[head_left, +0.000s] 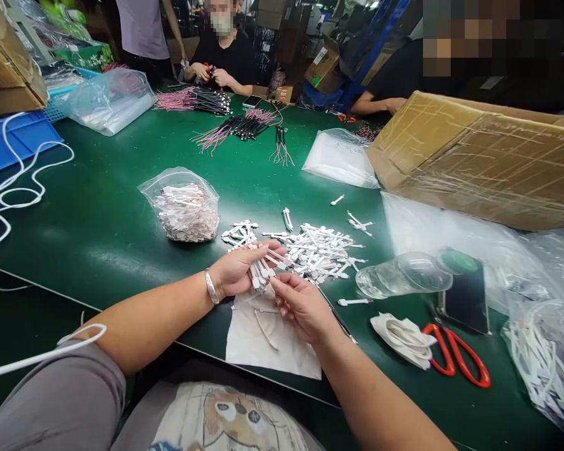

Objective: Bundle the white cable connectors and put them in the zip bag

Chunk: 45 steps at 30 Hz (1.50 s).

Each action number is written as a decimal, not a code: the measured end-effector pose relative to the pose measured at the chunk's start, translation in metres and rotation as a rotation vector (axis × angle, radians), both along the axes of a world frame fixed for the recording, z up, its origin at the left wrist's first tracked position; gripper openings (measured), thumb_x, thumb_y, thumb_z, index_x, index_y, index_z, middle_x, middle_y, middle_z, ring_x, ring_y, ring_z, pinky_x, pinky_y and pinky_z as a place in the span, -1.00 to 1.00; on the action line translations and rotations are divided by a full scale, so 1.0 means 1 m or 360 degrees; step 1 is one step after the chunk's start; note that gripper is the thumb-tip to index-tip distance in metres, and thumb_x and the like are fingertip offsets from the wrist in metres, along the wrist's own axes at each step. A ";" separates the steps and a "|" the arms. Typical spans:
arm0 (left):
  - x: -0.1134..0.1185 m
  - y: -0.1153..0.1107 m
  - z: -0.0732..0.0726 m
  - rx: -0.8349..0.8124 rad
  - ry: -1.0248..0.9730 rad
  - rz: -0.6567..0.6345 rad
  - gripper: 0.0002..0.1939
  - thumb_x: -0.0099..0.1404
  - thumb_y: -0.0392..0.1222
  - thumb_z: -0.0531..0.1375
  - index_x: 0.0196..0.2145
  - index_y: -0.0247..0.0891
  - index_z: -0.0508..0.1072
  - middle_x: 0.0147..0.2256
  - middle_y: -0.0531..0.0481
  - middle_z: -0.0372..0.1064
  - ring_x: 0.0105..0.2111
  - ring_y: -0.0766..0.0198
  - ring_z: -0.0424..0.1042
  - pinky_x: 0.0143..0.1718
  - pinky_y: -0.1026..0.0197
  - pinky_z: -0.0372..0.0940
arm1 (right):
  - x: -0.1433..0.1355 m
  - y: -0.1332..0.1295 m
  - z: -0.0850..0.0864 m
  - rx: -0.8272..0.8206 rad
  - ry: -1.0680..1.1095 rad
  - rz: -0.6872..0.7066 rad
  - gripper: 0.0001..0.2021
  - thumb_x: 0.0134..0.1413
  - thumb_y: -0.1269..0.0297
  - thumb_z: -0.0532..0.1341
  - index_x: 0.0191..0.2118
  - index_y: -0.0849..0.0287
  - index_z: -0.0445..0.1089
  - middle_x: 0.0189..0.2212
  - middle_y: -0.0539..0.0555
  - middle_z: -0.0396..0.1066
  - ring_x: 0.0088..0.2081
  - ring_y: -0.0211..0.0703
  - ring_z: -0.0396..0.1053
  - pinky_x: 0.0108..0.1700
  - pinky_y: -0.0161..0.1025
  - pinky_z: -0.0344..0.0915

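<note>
A bunch of short white cables with plug ends (pixel 262 269) lies across the palm of my left hand (pixel 237 270), thumb closed over them. My right hand (pixel 303 304) pinches at the lower end of one of these cables, close to the left fingers. Behind both hands spreads a loose pile of the same white cables (pixel 322 250). Below them lies a white cloth or paper sheet (pixel 267 338) at the table edge, with a single thin cable (pixel 266 331) on it. A clear bag (pixel 185 210) full of similar cables stands to the left.
On the right are a plastic bottle (pixel 404 275), a phone (pixel 467 297), red-handled scissors (pixel 458 357), a folded white bundle (pixel 402 338) and a large cardboard box (pixel 479 163). Black and pink wires (pixel 244 125) lie farther back. Co-workers sit and stand across the green table (pixel 98 207).
</note>
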<state>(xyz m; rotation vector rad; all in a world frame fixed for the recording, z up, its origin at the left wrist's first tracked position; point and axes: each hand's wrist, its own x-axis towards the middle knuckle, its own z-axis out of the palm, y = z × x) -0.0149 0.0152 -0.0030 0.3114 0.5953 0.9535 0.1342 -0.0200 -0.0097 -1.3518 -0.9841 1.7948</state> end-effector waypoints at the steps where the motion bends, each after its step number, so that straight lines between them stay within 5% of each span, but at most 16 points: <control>1: 0.000 0.000 0.000 -0.0003 -0.0009 -0.0011 -0.82 0.26 -0.33 0.07 -0.21 -0.35 0.42 -0.24 -0.12 0.42 -0.28 0.26 0.43 -0.18 0.17 0.27 | 0.000 0.000 0.000 0.0041 -0.0013 -0.0024 -0.67 -0.21 0.08 0.34 -0.41 0.22 0.32 -0.70 -0.12 0.20 -0.69 -0.46 0.08 -0.66 -0.46 -0.08; 8: 0.000 -0.002 -0.002 0.0048 0.0017 -0.0065 -0.83 0.23 -0.31 0.11 -0.21 -0.35 0.42 -0.24 -0.13 0.42 -0.30 0.25 0.43 -0.18 0.17 0.26 | 0.001 -0.001 -0.004 0.0178 0.0013 -0.0199 -0.69 -0.14 0.05 0.30 -0.47 0.21 0.28 -0.68 -0.11 0.21 -0.68 -0.44 0.09 -0.64 -0.44 -0.03; 29: 0.001 -0.003 -0.003 0.0031 -0.0026 -0.0094 -0.82 0.23 -0.31 0.11 -0.21 -0.35 0.43 -0.22 -0.13 0.41 -0.26 0.24 0.42 -0.16 0.16 0.28 | 0.002 0.001 -0.002 0.0231 -0.0026 -0.0029 -0.69 -0.12 0.07 0.29 -0.45 0.19 0.25 -0.67 -0.12 0.21 -0.67 -0.43 0.08 -0.63 -0.42 -0.02; 36: 0.000 -0.002 0.002 0.0038 0.0035 -0.0012 -0.83 0.24 -0.30 0.10 -0.22 -0.36 0.43 -0.22 -0.14 0.42 -0.24 0.22 0.43 -0.07 0.12 0.23 | 0.004 0.000 0.003 0.0069 -0.0213 0.0294 -0.64 -0.15 -0.02 0.27 -0.50 0.21 0.28 -0.66 -0.04 0.32 -0.69 -0.37 0.19 -0.68 -0.42 -0.10; 45: -0.001 -0.002 0.001 0.0031 0.0020 -0.0023 -0.81 0.25 -0.32 0.07 -0.21 -0.36 0.42 -0.23 -0.14 0.43 -0.22 0.20 0.43 -0.03 0.08 0.21 | 0.003 -0.002 -0.001 0.0187 -0.0193 0.0186 -0.68 -0.11 0.03 0.27 -0.50 0.21 0.30 -0.66 -0.07 0.30 -0.67 -0.40 0.17 -0.62 -0.42 0.01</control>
